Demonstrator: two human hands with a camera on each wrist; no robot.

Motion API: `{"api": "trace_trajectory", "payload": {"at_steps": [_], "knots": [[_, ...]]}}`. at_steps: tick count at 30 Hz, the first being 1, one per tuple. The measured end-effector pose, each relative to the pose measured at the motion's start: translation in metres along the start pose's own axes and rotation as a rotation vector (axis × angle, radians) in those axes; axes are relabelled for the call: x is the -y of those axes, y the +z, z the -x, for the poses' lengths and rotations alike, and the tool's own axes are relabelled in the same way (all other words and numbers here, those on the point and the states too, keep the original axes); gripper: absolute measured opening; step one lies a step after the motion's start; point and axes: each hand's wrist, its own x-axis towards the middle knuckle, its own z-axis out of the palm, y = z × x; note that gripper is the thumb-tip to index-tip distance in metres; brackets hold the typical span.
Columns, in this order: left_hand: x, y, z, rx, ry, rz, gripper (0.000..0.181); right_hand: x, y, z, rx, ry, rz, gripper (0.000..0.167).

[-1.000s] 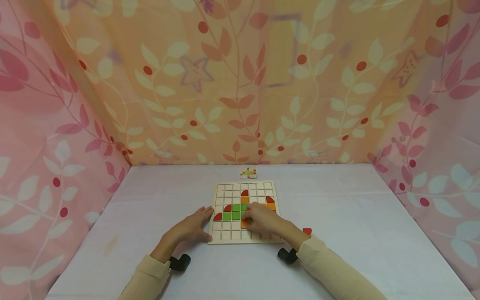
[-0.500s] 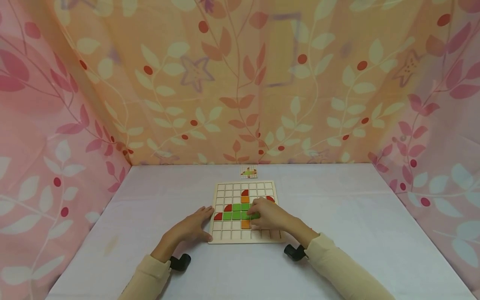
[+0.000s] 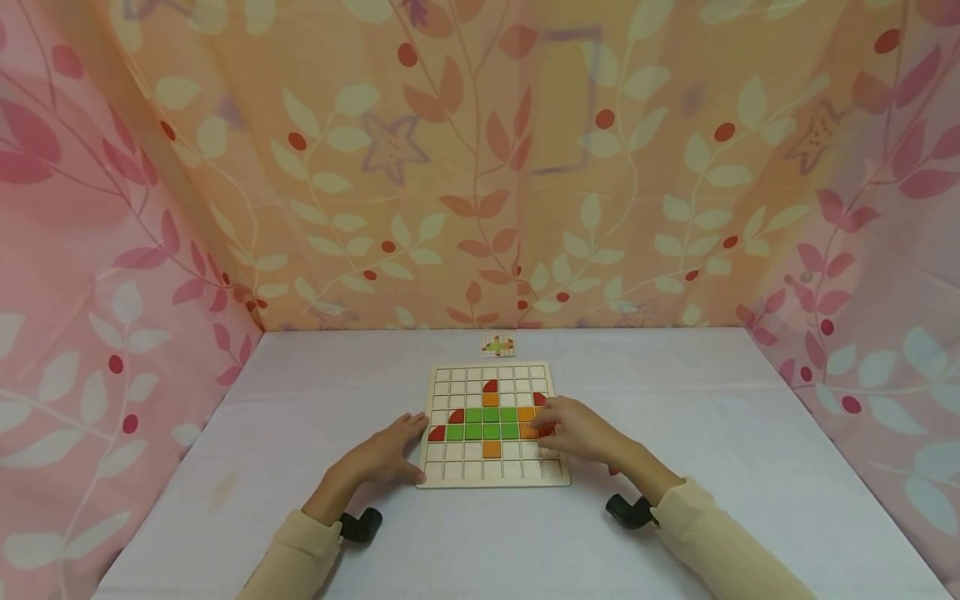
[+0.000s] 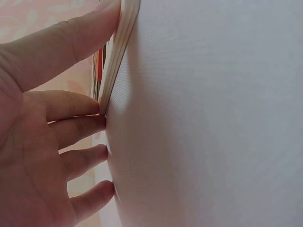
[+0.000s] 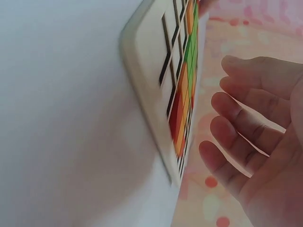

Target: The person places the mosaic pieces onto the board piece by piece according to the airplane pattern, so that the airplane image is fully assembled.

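A wooden grid board (image 3: 457, 471) lies on the table, with green square tiles (image 3: 491, 431), orange square tiles (image 3: 491, 449) and red quarter-round tiles (image 3: 437, 433) set in its squares. My left hand (image 3: 382, 452) rests at the board's left side; in the left wrist view its thumb (image 4: 71, 45) touches the board's edge, and the fingers are spread on the cloth. Over the right side of the board is my right hand (image 3: 581, 429), hiding some tiles. The right wrist view shows its fingers (image 5: 236, 106) loosely bent, holding nothing, apart from the board.
A small pattern card (image 3: 498, 343) lies behind the board. One red piece (image 3: 614, 470) sits on the white tablecloth (image 3: 675, 392), partly hidden by my right forearm. Floral curtains (image 3: 480, 167) enclose the table at the back and both sides.
My right hand has moved right from the board's middle. The green tile under its fingers half a second ago now lies flat in the lower green row. My left hand stays put.
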Motion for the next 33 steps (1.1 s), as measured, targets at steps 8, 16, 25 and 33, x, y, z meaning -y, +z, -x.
{"api": "trace_trajectory", "payload": {"at_steps": [8,16,25,33], "knots": [[0.001,0.001,0.0,-0.001,0.005,0.007,0.093,-0.018,-0.005,0.021,-0.01,0.1,-0.09,0.017],[0.001,0.002,-0.001,-0.004,0.006,0.007,0.094,-0.038,-0.008,0.043,-0.021,0.153,-0.078,0.019],[0.001,0.0,0.0,-0.005,0.016,-0.003,0.094,-0.054,-0.012,0.066,0.001,0.156,-0.041,0.009],[0.001,0.0,0.0,-0.002,0.029,0.002,0.093,-0.064,-0.019,0.081,-0.021,0.111,0.008,0.009]]}}
